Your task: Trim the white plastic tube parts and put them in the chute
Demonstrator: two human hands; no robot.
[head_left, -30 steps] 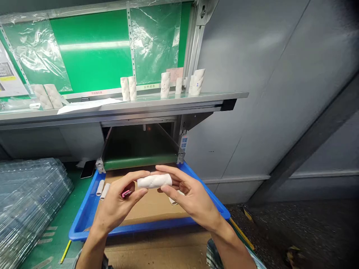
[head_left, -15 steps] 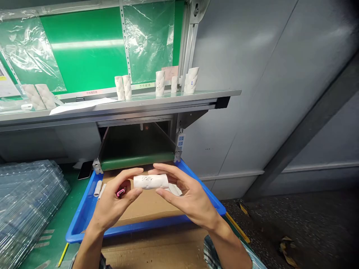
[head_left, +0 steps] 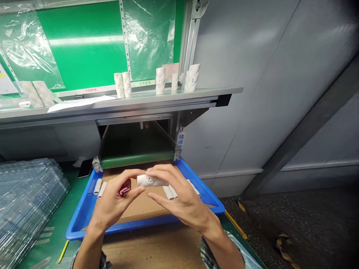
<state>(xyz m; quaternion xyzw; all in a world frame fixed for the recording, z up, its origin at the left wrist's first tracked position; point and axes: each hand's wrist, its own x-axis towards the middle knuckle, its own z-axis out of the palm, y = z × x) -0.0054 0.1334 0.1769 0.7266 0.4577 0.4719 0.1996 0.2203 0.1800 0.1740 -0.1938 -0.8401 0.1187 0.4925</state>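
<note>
Both hands hold a white plastic cylinder with a twisted relief and a dark script mark (head_left: 151, 181). It lies level, above the middle of a blue plastic tray (head_left: 84, 218) and clear of the tray's floor.

The left hand (head_left: 114, 203) has its grip pinched on the cylinder's left end, forefinger over the top and thumb beneath. A small pink object (head_left: 124, 191) is tucked against the same hand's curled fingers, just under the cylinder's end.

The right hand (head_left: 182, 201) curves its fingers over the top and far side of the right end. Its thumb stretches out below, and I cannot tell whether that grip is fully pressed onto the piece.

The tray sits on a green counter (head_left: 42, 239) and is lined with a brown cardboard sheet (head_left: 146, 207). Two more white cylinders (head_left: 100, 187) lie in its left part, and several others (head_left: 171, 192) lie to the right, partly hidden behind the right hand.

Beyond the tray is the end of a green conveyor belt (head_left: 137, 158), under a grey metal shelf (head_left: 140, 100). Upright white cylinders (head_left: 122, 84) and a loose paper sheet (head_left: 81, 103) stand on that shelf.

A stack of clear plastic blister trays (head_left: 28, 198) fills the counter at the left, with a black phone (head_left: 84, 169) near it.
</note>
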